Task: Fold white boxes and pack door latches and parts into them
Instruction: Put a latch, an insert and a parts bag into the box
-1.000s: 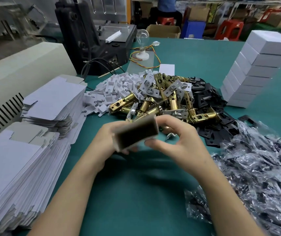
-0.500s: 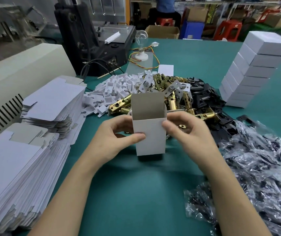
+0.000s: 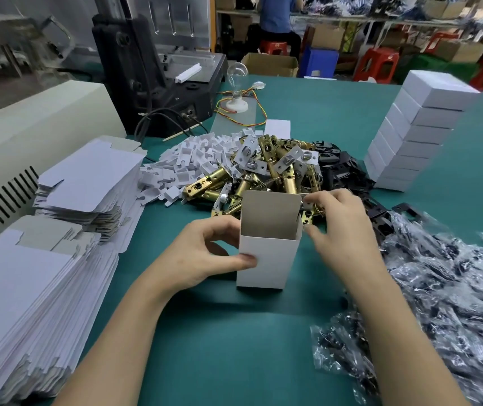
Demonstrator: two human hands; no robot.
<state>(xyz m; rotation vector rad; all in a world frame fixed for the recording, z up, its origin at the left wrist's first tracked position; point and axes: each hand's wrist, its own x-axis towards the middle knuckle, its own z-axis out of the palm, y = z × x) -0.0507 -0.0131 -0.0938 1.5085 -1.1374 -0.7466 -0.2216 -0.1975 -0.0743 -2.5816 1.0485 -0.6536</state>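
**A:** Which step is this?

**B:** Folding looks done; one white box (image 3: pixel 266 259) stands upright on the green table (image 3: pixel 219 347), top flap raised and mouth open, just in front of the heap of brass door latches (image 3: pixel 278 174); I'd judge packing is about to start.

**A:** And the hands?

**B:** The left hand (image 3: pixel 202 259) grips the box, thumb on its front face, fingers round the left side; the right hand (image 3: pixel 342 230) is beside the open top, fingers curled at the near edge of the latches (whether one is actually pinched, I cannot tell).

**A:** Next move?

**B:** Probably work one latch free of the tangle and lower it end-first into the mouth; the left hand should steady the box, since light card could tip.

**A:** Counts?

**B:** One open box; one stack of closed white boxes (image 3: pixel 410 142) far right, about eight high; two stacks of flat box blanks (image 3: pixel 88 183) on the left; one heap each of white plastic pieces (image 3: pixel 193 159), black plates (image 3: pixel 342 168) and clear bagged parts (image 3: pixel 454 303); the latches are too tangled to count.
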